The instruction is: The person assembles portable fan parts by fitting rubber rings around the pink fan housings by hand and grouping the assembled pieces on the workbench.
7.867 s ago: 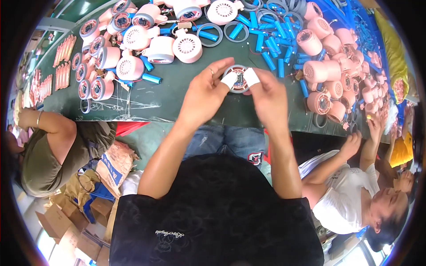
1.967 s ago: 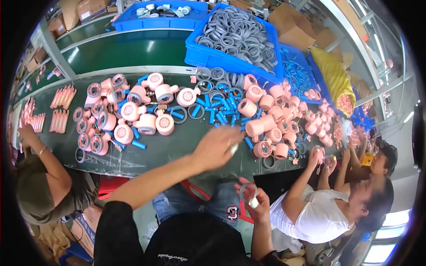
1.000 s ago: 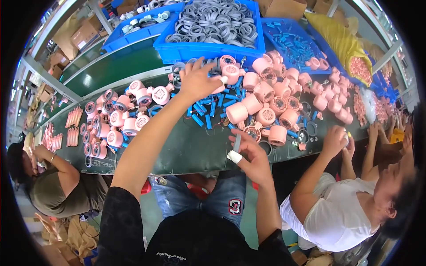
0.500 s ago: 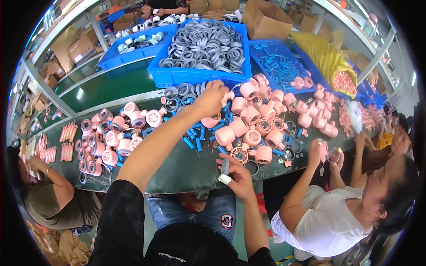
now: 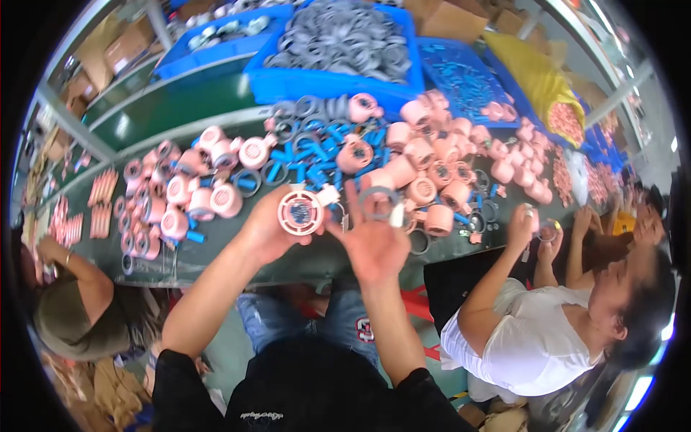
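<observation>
Left hand (image 5: 270, 230) grips round pink plastic housing (image 5: 300, 212); right hand (image 5: 374, 241) pinches grey rubber ring (image 5: 379, 203) above green bench (image 5: 216, 252).

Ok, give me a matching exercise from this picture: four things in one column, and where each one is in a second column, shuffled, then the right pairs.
Things:
1. pink round housing
2. grey ring
3. heap of grey rings
4. blue tubes

Places:
A. in the blue bin at the far side
B. in the left hand
C. loose on the green table, among the pink parts
D. at the fingers of the right hand

Pairs: 1-B, 2-D, 3-A, 4-C
</observation>
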Available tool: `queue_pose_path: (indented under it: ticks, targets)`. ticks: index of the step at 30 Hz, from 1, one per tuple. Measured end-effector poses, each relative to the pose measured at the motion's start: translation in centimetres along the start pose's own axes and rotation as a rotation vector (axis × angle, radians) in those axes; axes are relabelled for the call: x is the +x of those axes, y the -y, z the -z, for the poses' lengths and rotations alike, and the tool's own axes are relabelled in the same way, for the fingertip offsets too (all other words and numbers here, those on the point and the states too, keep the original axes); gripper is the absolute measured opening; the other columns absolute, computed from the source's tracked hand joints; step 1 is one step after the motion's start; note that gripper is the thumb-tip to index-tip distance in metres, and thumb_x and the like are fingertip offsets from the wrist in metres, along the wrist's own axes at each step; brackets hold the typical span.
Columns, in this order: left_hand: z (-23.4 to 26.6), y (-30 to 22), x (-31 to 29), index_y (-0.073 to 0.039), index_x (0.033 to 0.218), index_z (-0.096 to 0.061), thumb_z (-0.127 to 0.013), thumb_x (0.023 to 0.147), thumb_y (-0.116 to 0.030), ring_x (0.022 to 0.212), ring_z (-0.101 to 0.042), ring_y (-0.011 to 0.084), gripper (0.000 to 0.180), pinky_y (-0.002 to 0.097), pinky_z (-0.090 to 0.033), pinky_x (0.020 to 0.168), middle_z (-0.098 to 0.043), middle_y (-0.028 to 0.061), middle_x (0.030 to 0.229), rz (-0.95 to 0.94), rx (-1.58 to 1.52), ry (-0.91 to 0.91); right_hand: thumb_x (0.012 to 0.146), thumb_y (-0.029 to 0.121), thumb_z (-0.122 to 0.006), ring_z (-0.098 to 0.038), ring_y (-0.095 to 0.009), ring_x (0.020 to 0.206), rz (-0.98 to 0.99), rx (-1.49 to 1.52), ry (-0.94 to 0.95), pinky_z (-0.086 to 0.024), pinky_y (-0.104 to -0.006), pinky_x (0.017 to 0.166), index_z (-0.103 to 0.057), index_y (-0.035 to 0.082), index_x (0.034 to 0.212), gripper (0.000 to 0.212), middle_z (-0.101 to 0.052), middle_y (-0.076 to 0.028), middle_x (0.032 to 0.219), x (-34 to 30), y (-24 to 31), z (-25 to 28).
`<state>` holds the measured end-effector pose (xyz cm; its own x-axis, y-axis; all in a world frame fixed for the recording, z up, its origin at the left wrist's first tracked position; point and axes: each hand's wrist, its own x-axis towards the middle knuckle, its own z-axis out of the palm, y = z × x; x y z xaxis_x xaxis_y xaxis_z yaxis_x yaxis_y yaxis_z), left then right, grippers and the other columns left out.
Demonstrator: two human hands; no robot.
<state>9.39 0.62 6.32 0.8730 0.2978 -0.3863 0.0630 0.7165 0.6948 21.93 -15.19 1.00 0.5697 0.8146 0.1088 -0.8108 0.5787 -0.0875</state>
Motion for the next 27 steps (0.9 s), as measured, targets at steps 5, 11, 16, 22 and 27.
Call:
queue_pose_path:
  ticks: [5, 11, 16, 22, 27]
  targets:
    - [3.7, 1.7, -0.7, 0.0, 0.118, -0.064, -0.032, 0.109, -0.05, 0.07, -0.074, 0.0245, 0.06, 0.0273, -0.048, 0.041, -0.075, 0.0145, 0.095, 0.122, 0.181, -0.157, 0.091, 0.027, -0.066, -0.029, -0.03, 0.153, 0.127, -0.262, -0.122, -0.022, -0.0661, 0.123, -0.06, 0.013, 0.13, 0.042, -0.041, -0.011, 0.161, -0.9, 0.5, 1.4]
    - [3.9, 2.4, -1.9, -0.002, 0.138, -0.05, -0.054, 0.099, -0.055, 0.08, -0.075, 0.0199, 0.066, 0.0285, -0.051, 0.043, -0.068, 0.0138, 0.121, -0.062, 0.699, -0.199, 0.095, 0.019, -0.068, -0.039, -0.039, 0.146, 0.12, -0.716, -0.053, -0.03, -0.0599, 0.12, -0.049, 0.003, 0.143, 0.054, -0.041, -0.019, 0.157, -1.3, -0.5, -0.1]
    - [4.4, 3.1, -3.5, -0.009, 0.142, -0.049, -0.085, 0.074, -0.044, 0.111, -0.065, 0.0377, 0.084, 0.0482, -0.054, 0.095, -0.052, 0.0128, 0.138, -0.245, 1.464, -0.379, 0.096, 0.021, -0.07, -0.041, -0.038, 0.145, 0.018, -0.888, -0.097, -0.035, -0.0563, 0.116, -0.054, 0.003, 0.138, 0.049, -0.042, -0.017, 0.158, -1.3, -0.1, -0.9]
    - [6.9, 4.9, -2.0, -0.011, 0.137, -0.055, -0.084, 0.072, -0.019, 0.124, -0.051, 0.0339, 0.072, 0.0451, -0.036, 0.109, -0.058, 0.0115, 0.135, -0.726, 1.318, -0.26, 0.086, -0.002, -0.074, -0.05, -0.037, 0.139, -0.063, -1.524, 0.023, -0.043, -0.0477, 0.111, -0.062, 0.003, 0.103, 0.022, -0.042, -0.023, 0.156, -4.6, 3.0, -3.9]
    - [5.8, 4.5, -2.7, -0.011, 0.144, -0.053, -0.08, 0.072, -0.017, 0.136, -0.045, 0.0361, 0.077, 0.045, -0.031, 0.114, -0.049, 0.0122, 0.149, -0.799, 1.428, -0.387, 0.077, -0.002, -0.082, -0.055, -0.038, 0.134, 0.036, -1.666, 0.297, -0.045, -0.0443, 0.109, -0.053, 0.005, 0.109, 0.044, -0.052, -0.028, 0.148, -2.4, 0.0, -2.9]
